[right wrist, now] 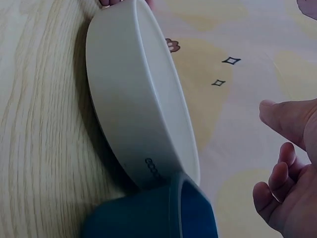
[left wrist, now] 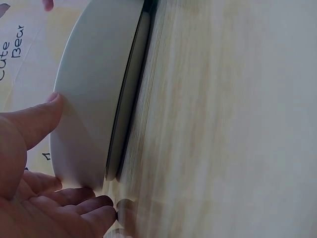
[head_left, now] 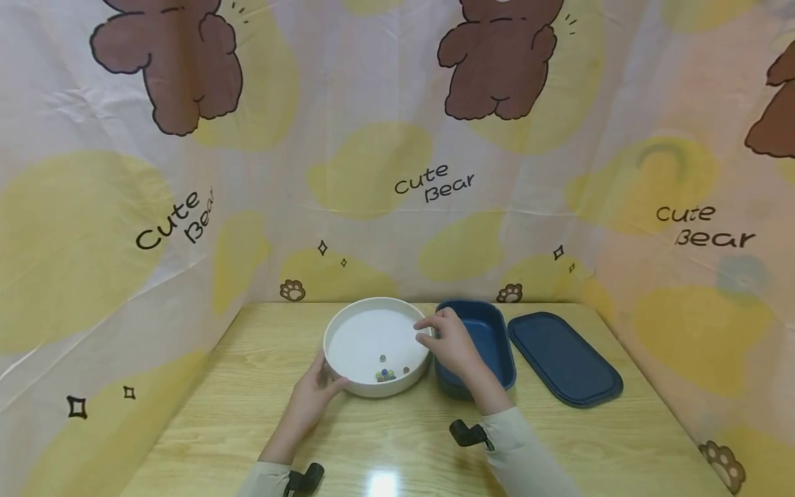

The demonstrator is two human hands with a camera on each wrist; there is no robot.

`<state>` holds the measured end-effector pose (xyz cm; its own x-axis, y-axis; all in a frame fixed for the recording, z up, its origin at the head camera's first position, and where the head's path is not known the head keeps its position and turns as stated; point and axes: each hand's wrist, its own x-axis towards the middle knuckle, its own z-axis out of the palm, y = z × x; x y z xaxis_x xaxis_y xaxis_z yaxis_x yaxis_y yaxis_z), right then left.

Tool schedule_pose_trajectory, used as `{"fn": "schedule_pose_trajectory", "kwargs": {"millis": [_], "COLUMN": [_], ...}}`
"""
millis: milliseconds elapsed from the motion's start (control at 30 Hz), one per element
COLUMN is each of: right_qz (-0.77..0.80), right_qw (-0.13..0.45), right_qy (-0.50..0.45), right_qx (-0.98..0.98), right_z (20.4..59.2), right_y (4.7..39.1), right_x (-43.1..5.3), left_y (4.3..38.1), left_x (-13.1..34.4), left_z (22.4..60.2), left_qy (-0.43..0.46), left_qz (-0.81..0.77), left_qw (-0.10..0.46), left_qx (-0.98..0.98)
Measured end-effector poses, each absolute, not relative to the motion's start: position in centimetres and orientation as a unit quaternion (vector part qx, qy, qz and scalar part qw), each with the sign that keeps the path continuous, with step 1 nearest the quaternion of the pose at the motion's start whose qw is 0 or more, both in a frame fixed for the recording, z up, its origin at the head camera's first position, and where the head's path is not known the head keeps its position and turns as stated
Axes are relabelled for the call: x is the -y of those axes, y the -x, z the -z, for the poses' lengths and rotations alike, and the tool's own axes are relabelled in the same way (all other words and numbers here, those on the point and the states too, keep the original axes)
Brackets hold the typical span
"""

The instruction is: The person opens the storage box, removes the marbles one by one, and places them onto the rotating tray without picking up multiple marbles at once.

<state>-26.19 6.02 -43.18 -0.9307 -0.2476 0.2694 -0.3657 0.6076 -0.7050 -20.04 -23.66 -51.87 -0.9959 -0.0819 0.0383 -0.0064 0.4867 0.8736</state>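
A round white dish [head_left: 373,391] stands at the middle of the table. Several small marbles [head_left: 384,375] gather near its front wall, with two apart from the cluster. My left hand [head_left: 312,392] grips the dish at its front left. In the left wrist view, the thumb [left wrist: 42,119] lies on the rim and the fingers [left wrist: 81,203] sit against the lower side. Above the gap between the dish's right rim and a dark blue container [head_left: 511,366] is my right hand [head_left: 455,342]. Its fingers are loosely bent and spread from the thumb, with nothing visible between them.
A dark blue lid [head_left: 566,359] lies flat to the right of the container. The container stands close beside the dish, partly hidden by my right forearm. Behind and at both sides, a bear-print cloth [head_left: 373,228] borders the wooden table [head_left: 248,386].
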Motion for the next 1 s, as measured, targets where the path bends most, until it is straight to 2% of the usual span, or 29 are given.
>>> {"fn": "schedule_pose_trajectory", "kwargs": {"millis": [433, 700, 1000], "right_qz": [-0.389, -0.370, -0.307], "right_qw": [0.110, 0.155, 0.192], "right_qy": [-0.167, -0.175, -0.177], "right_qx": [0.899, 0.899, 0.915], "right_z": [44.1, 44.6, 44.3], "right_y": [23.4, 21.4, 20.6], "right_x": [-10.9, -14.4, -17.8], "left_y": [19.4, 19.3, 19.1], "left_x": [23.8, 24.6, 25.8], "left_z": [52.1, 52.2, 50.9], "left_qy": [-0.038, -0.037, -0.036], "left_qz": [0.491, 0.485, 0.458], "left_qw": [0.033, 0.034, 0.038], "left_qx": [0.870, 0.873, 0.887]}}
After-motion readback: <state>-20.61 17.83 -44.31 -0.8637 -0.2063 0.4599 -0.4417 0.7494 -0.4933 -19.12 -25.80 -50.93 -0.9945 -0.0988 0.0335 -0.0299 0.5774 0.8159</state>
